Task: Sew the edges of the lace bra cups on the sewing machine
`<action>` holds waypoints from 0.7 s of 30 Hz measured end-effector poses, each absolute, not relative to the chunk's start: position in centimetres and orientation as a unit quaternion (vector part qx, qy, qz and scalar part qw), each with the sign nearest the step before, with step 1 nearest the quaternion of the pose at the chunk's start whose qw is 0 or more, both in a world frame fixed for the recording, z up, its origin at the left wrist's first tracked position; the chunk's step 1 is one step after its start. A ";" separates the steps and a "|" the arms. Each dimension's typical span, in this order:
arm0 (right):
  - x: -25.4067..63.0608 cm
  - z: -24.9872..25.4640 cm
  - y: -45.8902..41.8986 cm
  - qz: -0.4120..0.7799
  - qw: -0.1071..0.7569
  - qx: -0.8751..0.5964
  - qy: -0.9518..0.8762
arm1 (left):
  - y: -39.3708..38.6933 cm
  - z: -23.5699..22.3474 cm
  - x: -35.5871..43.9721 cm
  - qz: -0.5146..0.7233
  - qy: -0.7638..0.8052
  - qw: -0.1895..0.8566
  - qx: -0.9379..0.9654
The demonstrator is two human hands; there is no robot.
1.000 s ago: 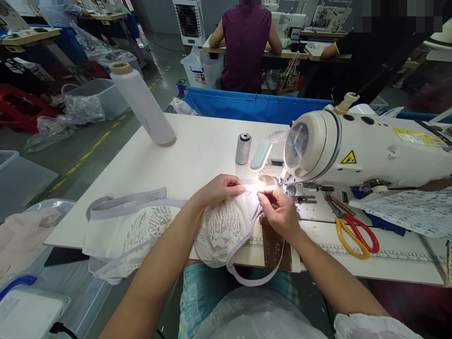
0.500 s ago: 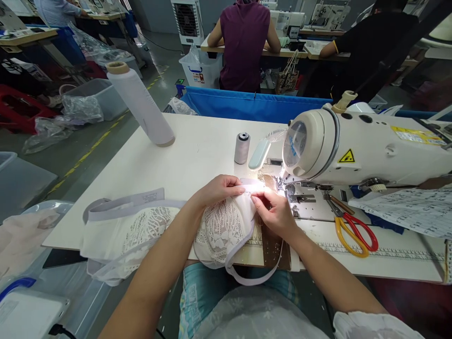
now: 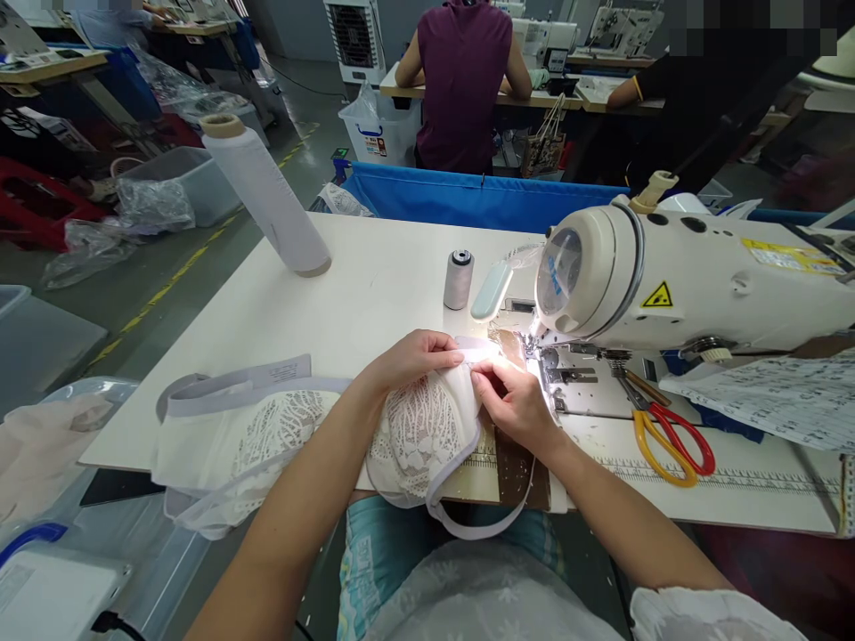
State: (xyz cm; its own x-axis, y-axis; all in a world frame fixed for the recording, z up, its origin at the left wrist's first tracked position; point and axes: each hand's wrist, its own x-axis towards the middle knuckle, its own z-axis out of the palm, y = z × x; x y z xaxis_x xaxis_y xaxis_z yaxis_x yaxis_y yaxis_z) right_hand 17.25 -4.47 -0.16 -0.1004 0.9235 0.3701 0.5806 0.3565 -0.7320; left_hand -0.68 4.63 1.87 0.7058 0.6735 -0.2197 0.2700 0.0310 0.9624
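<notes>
A white lace bra (image 3: 427, 436) with pale lilac edging lies at the table's front edge, its strap looping down over my lap. My left hand (image 3: 418, 361) pinches its upper edge between thumb and fingers. Close beside it, my right hand (image 3: 511, 401) is closed on the same edge, thumb against fingertips. Just right of my fingers is the lit needle area of a white sewing machine (image 3: 695, 276). Another lace garment (image 3: 254, 427) with lilac bands lies to the left, partly behind my left forearm.
A large thread cone (image 3: 267, 196) leans at the back left, and a small thread spool (image 3: 458, 279) stands near the machine. Scissors (image 3: 668, 441) with red and yellow handles lie at right beside printed papers (image 3: 775, 392). Co-workers sit beyond a blue cloth trough (image 3: 481, 189).
My right hand has shifted very slightly left along the bra's edge. My left hand and the bra stay almost still.
</notes>
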 end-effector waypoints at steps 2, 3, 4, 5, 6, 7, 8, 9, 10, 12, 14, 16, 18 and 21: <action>17.2 -0.2 -4.5 0.203 0.413 -0.529 -0.713 | 4.6 1.9 -0.7 0.159 0.347 0.627 0.679; 17.2 -0.2 -4.5 0.201 0.413 -0.529 -0.713 | 4.6 1.9 -0.6 0.157 0.348 0.627 0.679; 17.2 -0.2 -4.5 0.200 0.412 -0.529 -0.714 | 4.6 1.9 -0.6 0.156 0.349 0.628 0.678; 17.3 -0.2 -4.5 0.199 0.411 -0.530 -0.714 | 4.6 1.9 -0.6 0.156 0.350 0.628 0.677; 17.3 -0.2 -4.5 0.199 0.411 -0.531 -0.714 | 4.6 1.9 -0.6 0.156 0.351 0.629 0.676; 17.2 -0.2 -4.5 0.198 0.411 -0.532 -0.713 | 4.6 1.9 -0.6 0.156 0.350 0.630 0.675; 17.2 -0.2 -4.4 0.198 0.411 -0.534 -0.712 | 4.6 2.0 -0.5 0.156 0.349 0.631 0.675; 17.2 -0.3 -4.4 0.197 0.411 -0.535 -0.711 | 4.6 2.0 -0.5 0.156 0.348 0.632 0.675; 17.2 -0.3 -4.4 0.196 0.411 -0.535 -0.711 | 4.6 2.0 -0.5 0.156 0.346 0.633 0.675; 17.3 -0.4 -4.4 0.195 0.411 -0.535 -0.712 | 4.5 2.1 -0.5 0.155 0.343 0.634 0.675; 17.3 -0.5 -4.4 0.195 0.408 -0.533 -0.715 | 4.6 2.1 -0.6 0.154 0.343 0.635 0.675; 17.3 -0.6 -4.4 0.194 0.406 -0.534 -0.716 | 4.6 2.1 -0.6 0.155 0.342 0.635 0.675; 17.3 -0.6 -4.4 0.190 0.406 -0.536 -0.716 | 4.6 2.0 -0.7 0.155 0.342 0.635 0.675; 17.2 -0.6 -4.4 0.184 0.412 -0.535 -0.714 | 4.7 2.0 -0.7 0.155 0.341 0.641 0.670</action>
State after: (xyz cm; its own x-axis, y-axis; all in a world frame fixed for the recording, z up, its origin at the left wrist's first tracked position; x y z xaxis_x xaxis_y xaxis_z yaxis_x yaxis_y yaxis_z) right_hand 17.22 -4.43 -0.61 -0.0879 0.9158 0.3918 0.6132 0.3597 -0.7032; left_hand -0.68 4.65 2.02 0.7200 0.6550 -0.2292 0.2582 0.0537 0.9646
